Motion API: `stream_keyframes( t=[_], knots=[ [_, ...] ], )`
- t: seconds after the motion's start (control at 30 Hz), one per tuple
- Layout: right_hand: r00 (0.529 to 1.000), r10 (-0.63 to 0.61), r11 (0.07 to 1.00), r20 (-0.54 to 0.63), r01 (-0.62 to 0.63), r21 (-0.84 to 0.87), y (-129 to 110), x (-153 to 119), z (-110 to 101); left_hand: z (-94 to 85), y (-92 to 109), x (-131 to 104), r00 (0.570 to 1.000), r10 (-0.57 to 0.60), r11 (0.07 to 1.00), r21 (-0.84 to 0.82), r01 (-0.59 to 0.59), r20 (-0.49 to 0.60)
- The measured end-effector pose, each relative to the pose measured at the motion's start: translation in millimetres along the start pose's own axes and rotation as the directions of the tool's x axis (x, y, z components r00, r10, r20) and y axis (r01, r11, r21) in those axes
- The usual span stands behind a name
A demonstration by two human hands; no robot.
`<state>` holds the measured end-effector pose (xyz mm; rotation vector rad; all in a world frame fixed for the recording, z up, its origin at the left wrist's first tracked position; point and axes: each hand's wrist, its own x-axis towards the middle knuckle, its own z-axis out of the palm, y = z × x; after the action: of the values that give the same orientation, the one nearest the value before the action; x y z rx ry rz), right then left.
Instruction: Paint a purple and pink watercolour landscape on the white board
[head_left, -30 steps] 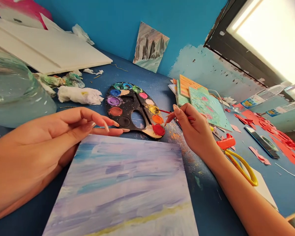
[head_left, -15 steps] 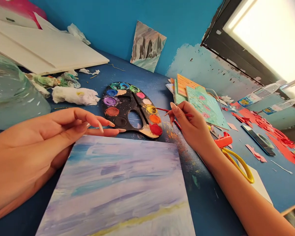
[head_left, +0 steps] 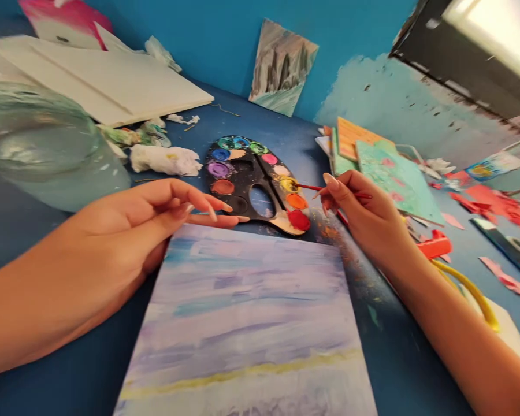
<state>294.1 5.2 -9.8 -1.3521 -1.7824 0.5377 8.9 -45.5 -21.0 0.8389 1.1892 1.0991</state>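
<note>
My right hand (head_left: 357, 199) pinches a thin red paintbrush (head_left: 309, 186). Its tip is in the yellow paint well of the black palette (head_left: 236, 190), which holds several round wells of colour. Below the palette is a canvas (head_left: 251, 312) painted in lilac, blue and white streaks, with a yellow-green line across its lower part. My left hand (head_left: 156, 222) lies at the canvas's top left corner, fingers loosely stretched towards the palette and thumb near the index finger. Its lower fingers are partly hidden beside the canvas edge.
A large water jar (head_left: 47, 144) stands at left, near crumpled tissue (head_left: 164, 160) and white boards (head_left: 112, 86). A small painting (head_left: 281, 66) leans on the blue wall. At right are stacked paintings (head_left: 394, 173), yellow-handled scissors (head_left: 472, 289), a phone (head_left: 507, 248) and red paper scraps (head_left: 502, 211).
The whole view has shifted, so things appear further right in the picture. The brush tip stays in the yellow well, and both hands keep nearly the same pose.
</note>
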Motion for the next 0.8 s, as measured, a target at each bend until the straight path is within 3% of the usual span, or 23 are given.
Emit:
stream_keyframes(
  t=[0.13,0.23,0.7,0.8],
  knots=[
    [0.999,0.013,0.998,0.053,-0.016,0.064,-3.1,0.8,-1.7,3.6,5.1,-0.1,0.998,-0.026,0.999,0.031,0.024,0.054],
    [0.999,0.013,0.994,0.029,-0.016,0.107,-2.0,3.1,-2.2,0.8,4.4,-1.0,0.998,-0.030,0.999,0.030,0.028,0.059],
    [1.000,0.000,0.997,0.022,-0.002,0.077,-4.9,-0.9,-3.1,7.4,4.1,0.1,0.997,-0.025,0.999,-0.030,0.027,0.068],
    [0.998,0.018,0.997,0.068,-0.022,0.070,-4.2,-0.7,-3.0,9.5,5.4,-0.6,0.997,0.006,0.999,-0.053,-0.002,0.073]
  ],
)
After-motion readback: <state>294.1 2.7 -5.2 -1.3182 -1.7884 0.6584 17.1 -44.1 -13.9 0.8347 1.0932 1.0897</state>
